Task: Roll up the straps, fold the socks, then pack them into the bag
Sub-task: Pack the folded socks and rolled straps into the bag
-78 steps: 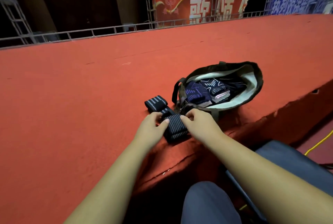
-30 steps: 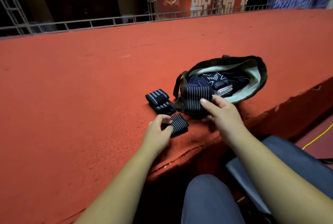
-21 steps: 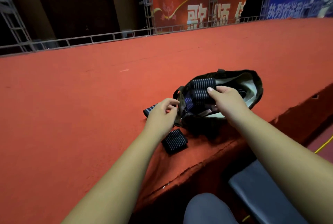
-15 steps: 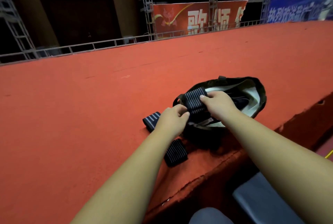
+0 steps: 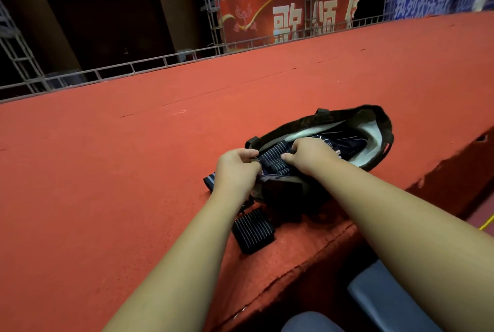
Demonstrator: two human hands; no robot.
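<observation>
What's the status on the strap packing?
Right hand grips striped strap roll at bag mouth. Left hand holds bag rim. Two more rolls on carpet. Nothing blocking.

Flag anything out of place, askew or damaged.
One rolled strap lies loose near the platform's lip, outside the bag. The red carpet looks worn and frayed along that edge. Nothing spilled.

The left grip point(image 5: 238, 168) covers most of a rolled strap point(image 5: 209, 181) lying near the front edge of the stage point(image 5: 107, 171); only one corner shows. Its fingers point(image 5: 250, 154) curl over the rim of the bag point(image 5: 387, 131), tips out of sight. The right grip point(image 5: 310, 155) hides the far end of the striped strap point(image 5: 272, 162) it holds. Deeper inside, the packed items point(image 5: 344, 141) are too dark to tell apart.
</observation>
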